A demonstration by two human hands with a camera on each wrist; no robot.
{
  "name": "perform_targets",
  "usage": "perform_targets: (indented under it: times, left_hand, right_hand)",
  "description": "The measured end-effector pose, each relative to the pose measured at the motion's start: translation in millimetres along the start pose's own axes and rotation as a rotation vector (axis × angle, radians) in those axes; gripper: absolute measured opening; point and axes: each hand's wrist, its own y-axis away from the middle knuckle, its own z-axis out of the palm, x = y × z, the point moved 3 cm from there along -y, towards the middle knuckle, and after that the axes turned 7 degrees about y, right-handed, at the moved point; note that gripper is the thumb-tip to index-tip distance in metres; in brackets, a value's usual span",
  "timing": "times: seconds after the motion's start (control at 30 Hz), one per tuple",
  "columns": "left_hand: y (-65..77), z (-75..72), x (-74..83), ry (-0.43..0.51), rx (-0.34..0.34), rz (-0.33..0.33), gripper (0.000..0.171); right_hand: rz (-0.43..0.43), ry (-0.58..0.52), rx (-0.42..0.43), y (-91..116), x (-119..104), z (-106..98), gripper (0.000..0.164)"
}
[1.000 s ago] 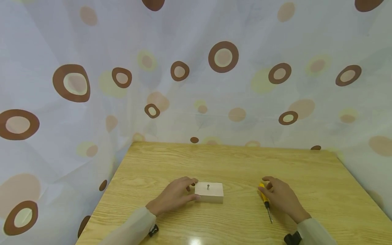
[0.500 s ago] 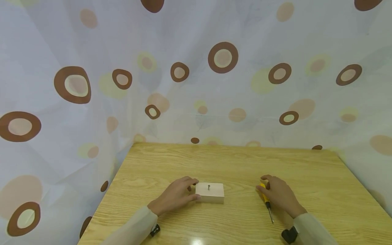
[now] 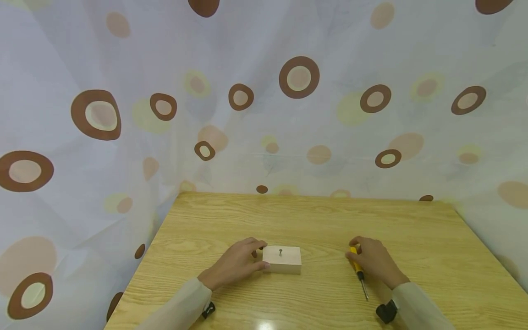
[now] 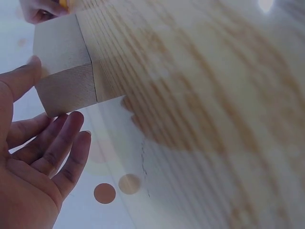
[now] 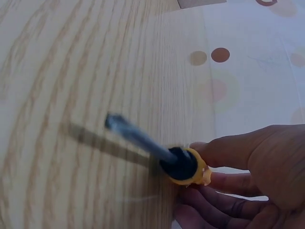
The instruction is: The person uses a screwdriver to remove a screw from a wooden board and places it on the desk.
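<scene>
A pale wooden block [image 3: 282, 265] lies on the table with a small screw [image 3: 280, 252] standing up from its top face. My left hand [image 3: 234, 265] holds the block's left end, thumb on the near side and fingers at the far side. In the left wrist view the end of the block [image 4: 66, 88] sits between thumb and fingers. To the right, my right hand [image 3: 376, 261] pinches the yellow handle of a screwdriver [image 3: 357, 267]. Its metal shaft [image 5: 143, 142] points back toward me in the head view, apart from the block. The palm partly hides the handle.
Both things are on a wood-grain table [image 3: 313, 224]. A white sheet [image 3: 264, 114] with brown and beige dots hangs behind the table and along both sides. Bare tabletop shows between the block and the screwdriver.
My right hand has shifted slightly left around the screwdriver's handle, and its wrist has come inward. The left hand and the block have stayed in place.
</scene>
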Motion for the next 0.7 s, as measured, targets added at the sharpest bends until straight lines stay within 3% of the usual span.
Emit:
perform_targets:
  times: [0.2,0.7]
  left_hand:
    - [-0.2,-0.2,-0.1,-0.003,-0.002,0.002,0.059]
    - [-0.7,0.4,-1.5,0.025,-0.015,0.002,0.061]
  right_hand:
    - [-0.013,0.014,0.013,-1.5,-0.4,-3.0,0.031]
    - [-0.046,-0.007,0.044,2.0,-6.2,-11.7,0.031]
